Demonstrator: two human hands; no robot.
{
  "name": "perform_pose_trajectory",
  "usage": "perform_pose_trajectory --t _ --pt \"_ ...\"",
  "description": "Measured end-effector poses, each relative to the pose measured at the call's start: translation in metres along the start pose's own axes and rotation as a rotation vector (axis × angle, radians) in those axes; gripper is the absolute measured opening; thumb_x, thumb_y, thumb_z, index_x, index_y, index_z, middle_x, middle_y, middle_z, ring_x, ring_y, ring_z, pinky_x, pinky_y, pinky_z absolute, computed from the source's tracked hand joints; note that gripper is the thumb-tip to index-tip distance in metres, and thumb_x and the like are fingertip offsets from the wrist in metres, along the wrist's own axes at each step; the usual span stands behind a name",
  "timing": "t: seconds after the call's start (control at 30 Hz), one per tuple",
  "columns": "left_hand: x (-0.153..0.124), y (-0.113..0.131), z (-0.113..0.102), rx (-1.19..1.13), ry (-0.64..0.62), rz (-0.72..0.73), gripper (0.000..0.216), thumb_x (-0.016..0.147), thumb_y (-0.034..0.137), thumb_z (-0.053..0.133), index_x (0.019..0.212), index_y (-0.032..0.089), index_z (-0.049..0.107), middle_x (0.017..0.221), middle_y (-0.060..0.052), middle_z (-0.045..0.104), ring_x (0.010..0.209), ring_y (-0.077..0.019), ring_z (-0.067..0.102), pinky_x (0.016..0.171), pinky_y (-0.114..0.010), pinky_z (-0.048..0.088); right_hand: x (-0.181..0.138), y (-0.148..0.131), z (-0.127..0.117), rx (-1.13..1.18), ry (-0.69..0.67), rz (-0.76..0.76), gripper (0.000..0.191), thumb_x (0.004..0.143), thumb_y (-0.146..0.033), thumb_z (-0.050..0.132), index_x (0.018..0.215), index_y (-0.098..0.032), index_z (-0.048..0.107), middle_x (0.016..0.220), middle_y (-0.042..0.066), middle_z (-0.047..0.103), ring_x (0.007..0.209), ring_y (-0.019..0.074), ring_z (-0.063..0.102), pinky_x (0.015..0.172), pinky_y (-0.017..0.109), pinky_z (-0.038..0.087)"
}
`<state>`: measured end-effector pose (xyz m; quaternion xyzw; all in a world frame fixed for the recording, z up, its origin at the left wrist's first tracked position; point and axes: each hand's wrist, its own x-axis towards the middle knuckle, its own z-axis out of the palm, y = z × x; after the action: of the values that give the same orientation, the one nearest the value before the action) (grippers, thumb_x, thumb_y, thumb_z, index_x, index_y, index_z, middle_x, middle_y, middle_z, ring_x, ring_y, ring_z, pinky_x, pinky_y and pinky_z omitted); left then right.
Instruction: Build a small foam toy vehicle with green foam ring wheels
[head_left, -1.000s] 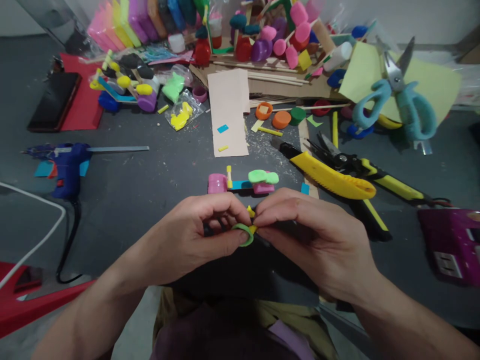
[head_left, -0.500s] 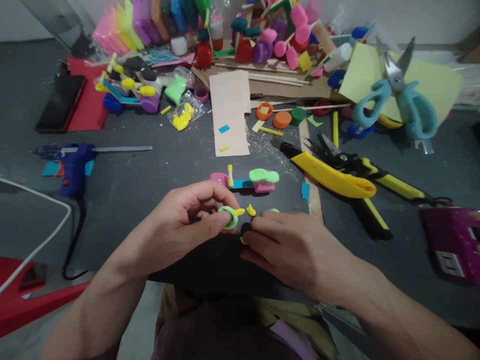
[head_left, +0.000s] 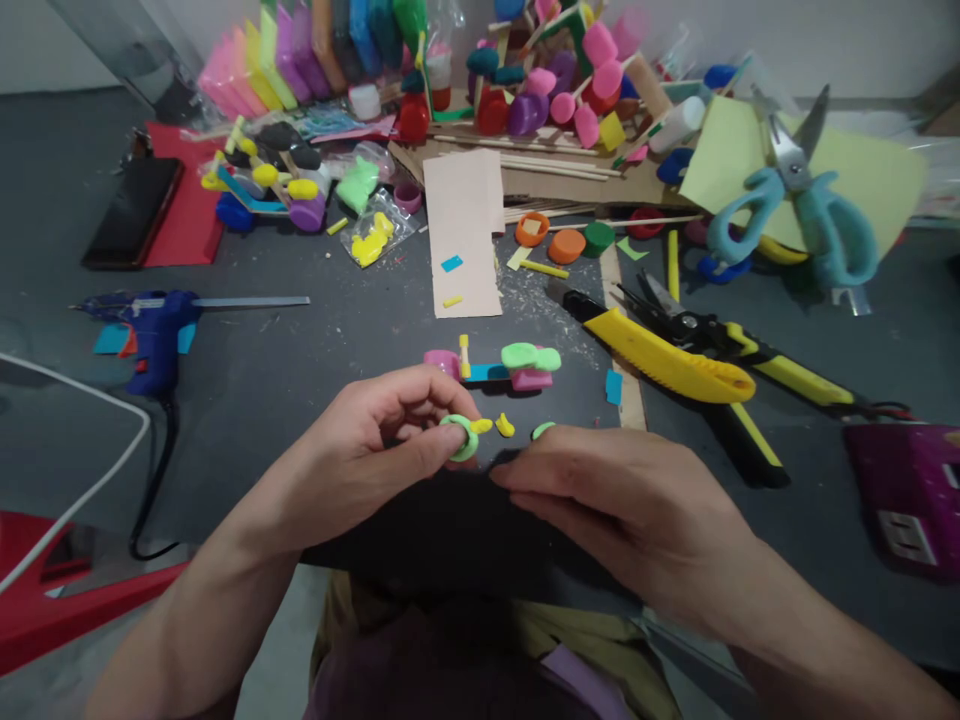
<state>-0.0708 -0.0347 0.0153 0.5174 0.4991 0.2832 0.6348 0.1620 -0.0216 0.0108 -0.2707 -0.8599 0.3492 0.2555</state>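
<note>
My left hand [head_left: 390, 430] pinches a light green clay ring [head_left: 472, 440] between thumb and fingers. A small yellow clay piece [head_left: 481, 426] sticks out from its right side. Just beyond lies a loose yellow clay bit [head_left: 505, 427] on the dark table. My right hand [head_left: 600, 490] is closed with the fingertips pressed together, pointing left; anything inside them is hidden. Behind its knuckles shows the edge of another light green clay piece [head_left: 543, 430]. Farther back sits a small toy vehicle [head_left: 487, 373] with pink wheels, a blue strip, a yellow-topped stick and a green clay part.
A yellow box cutter [head_left: 667, 360] and pliers [head_left: 787, 378] lie at right, below blue-handled scissors [head_left: 791, 195]. At left are a glue gun [head_left: 161, 330] and a phone [head_left: 135, 212]. A wooden sheet [head_left: 465, 230], clay packs [head_left: 292, 60] and finished toys [head_left: 266, 185] fill the back.
My right hand has shifted slightly right and down, and the yellow bit by its fingertips no longer shows. My left hand keeps its grip on the green ring.
</note>
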Motion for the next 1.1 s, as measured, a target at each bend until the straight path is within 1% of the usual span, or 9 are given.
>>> perform_pose_trajectory --t 0.13,0.27,0.4,0.53,0.6,0.77,0.93,1.0,1.1 --pt "0.0002 -0.0003 0.0004 -0.008 -0.012 -0.010 0.010 0.095 0.028 0.063 0.096 0.019 0.065 0.080 0.001 0.064 0.070 -0.0085 0.056 0.061 -0.019 0.041 0.0005 -0.0030 -0.0020 -0.057 0.055 0.081 0.009 0.096 -0.023 0.064 0.087 -0.020 0.068 0.073 -0.001 0.073 0.063 0.0115 0.068 0.058 0.024 0.048" --pt "0.0005 -0.0014 0.0011 -0.001 -0.025 -0.024 0.014 0.095 0.033 0.063 0.097 0.019 0.064 0.081 0.001 0.064 0.069 -0.0084 0.054 0.060 -0.020 0.040 -0.0004 -0.0028 -0.0005 -0.033 0.124 0.116 0.010 0.097 -0.023 0.062 0.090 -0.022 0.069 0.071 -0.001 0.073 0.061 0.0124 0.069 0.058 0.025 0.049" --pt "0.0006 -0.0010 0.0022 -0.005 -0.026 -0.028 0.015 0.095 0.033 0.062 0.097 0.018 0.065 0.082 -0.001 0.065 0.070 -0.0097 0.055 0.060 -0.021 0.040 -0.0017 -0.0042 0.0009 0.179 0.185 0.242 0.010 0.094 -0.019 0.066 0.100 -0.025 0.072 0.076 -0.002 0.075 0.059 0.0112 0.070 0.056 0.022 0.054" --pt "0.0003 -0.0009 0.0019 0.018 -0.026 -0.017 0.015 0.096 0.033 0.062 0.098 0.018 0.064 0.081 0.000 0.065 0.070 -0.0097 0.056 0.060 -0.021 0.041 -0.0023 -0.0070 0.0011 0.419 0.235 0.375 0.008 0.088 -0.023 0.073 0.096 -0.024 0.074 0.075 -0.001 0.075 0.054 0.0115 0.069 0.051 0.021 0.055" --pt "0.0001 -0.0016 0.0015 0.038 -0.030 -0.006 0.018 0.096 0.036 0.062 0.098 0.019 0.064 0.082 0.000 0.065 0.069 -0.0092 0.055 0.060 -0.021 0.040 -0.0020 -0.0079 0.0008 0.463 0.240 0.403 0.006 0.086 -0.023 0.075 0.093 -0.023 0.075 0.074 -0.001 0.074 0.054 0.0116 0.069 0.051 0.020 0.055" --pt "-0.0001 -0.0033 0.0015 0.052 -0.024 -0.022 0.023 0.095 0.041 0.062 0.099 0.019 0.064 0.082 -0.001 0.063 0.068 -0.0097 0.053 0.057 -0.022 0.038 -0.0015 -0.0077 -0.0005 0.415 0.263 0.379 0.006 0.084 -0.024 0.078 0.081 -0.022 0.074 0.069 -0.002 0.073 0.056 0.0105 0.067 0.052 0.020 0.053" --pt "0.0008 -0.0034 0.0025 0.051 -0.026 -0.047 0.024 0.094 0.043 0.063 0.098 0.019 0.063 0.081 -0.001 0.063 0.069 -0.0102 0.054 0.058 -0.021 0.039 0.0017 -0.0069 -0.0019 0.414 0.377 0.300 0.017 0.081 -0.028 0.082 0.071 -0.021 0.070 0.081 0.002 0.076 0.074 0.0156 0.072 0.065 0.025 0.057" --pt "0.0010 -0.0037 0.0031 0.054 -0.022 -0.043 0.024 0.094 0.042 0.063 0.098 0.018 0.064 0.082 -0.001 0.063 0.069 -0.0100 0.055 0.058 -0.021 0.040 0.0031 -0.0071 -0.0024 0.391 0.405 0.291 0.021 0.082 -0.030 0.081 0.067 -0.021 0.069 0.071 0.000 0.071 0.065 0.0133 0.068 0.058 0.023 0.054" --pt "0.0014 -0.0047 0.0042 0.023 -0.029 -0.043 0.022 0.094 0.040 0.064 0.098 0.019 0.064 0.082 0.000 0.063 0.069 -0.0096 0.055 0.059 -0.020 0.042 0.0035 -0.0075 -0.0037 0.409 0.393 0.328 0.015 0.086 -0.026 0.077 0.072 -0.021 0.072 0.057 -0.003 0.064 0.049 0.0090 0.058 0.046 0.020 0.047"
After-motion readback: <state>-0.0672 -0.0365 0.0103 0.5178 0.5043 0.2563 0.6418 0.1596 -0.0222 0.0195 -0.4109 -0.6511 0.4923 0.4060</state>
